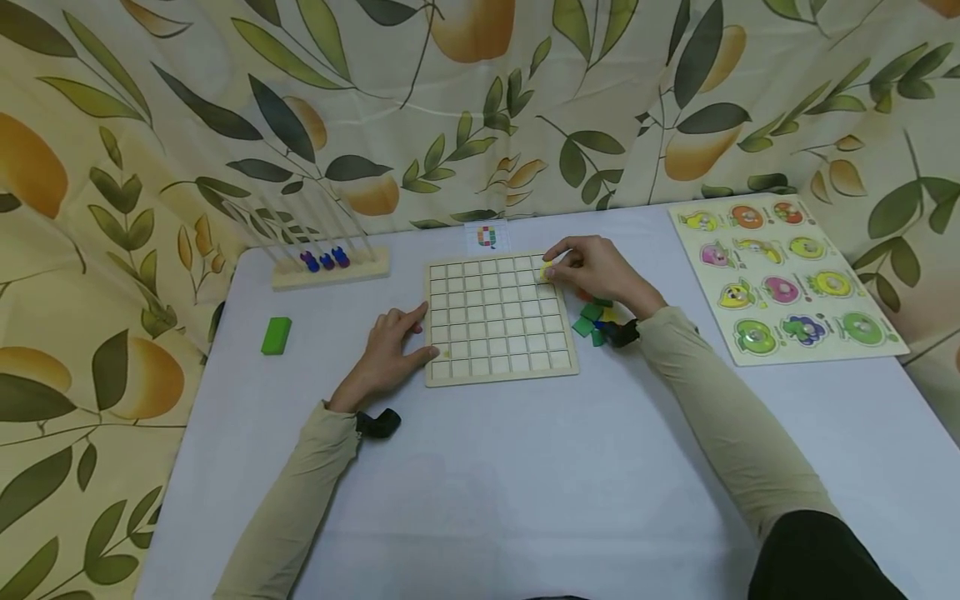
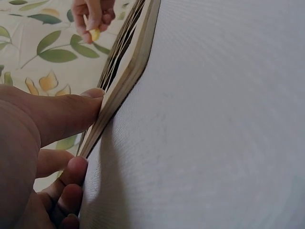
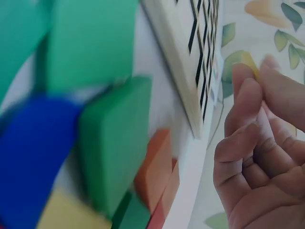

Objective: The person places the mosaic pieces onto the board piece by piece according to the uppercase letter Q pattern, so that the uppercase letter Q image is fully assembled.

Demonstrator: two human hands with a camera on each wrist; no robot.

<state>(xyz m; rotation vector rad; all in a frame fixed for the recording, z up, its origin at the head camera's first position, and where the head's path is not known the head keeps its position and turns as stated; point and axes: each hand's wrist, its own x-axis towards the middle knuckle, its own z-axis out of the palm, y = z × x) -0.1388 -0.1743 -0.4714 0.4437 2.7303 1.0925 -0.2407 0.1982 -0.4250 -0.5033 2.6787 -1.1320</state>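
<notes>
A light wooden grid board [image 1: 498, 317] with rows of square cells lies on the table. At its left edge rests my left hand [image 1: 392, 346], the thumb over the near-left border and the index finger against the side farther up. In the left wrist view the thumb [image 2: 71, 112] presses the board's rim while the other fingers curl below. My right hand [image 1: 596, 265] pinches a small yellow tile [image 1: 545, 271] between thumb and index finger, over the far right corner of the board. Its other fingers are folded in the right wrist view.
Loose tiles, with green ones [image 1: 591, 312] among them, lie right of the board under the right wrist. A small pattern card [image 1: 487, 237] sits behind it. A bead stand [image 1: 330, 268], a green block [image 1: 276, 336] and a fruit puzzle board [image 1: 780, 275] are farther out.
</notes>
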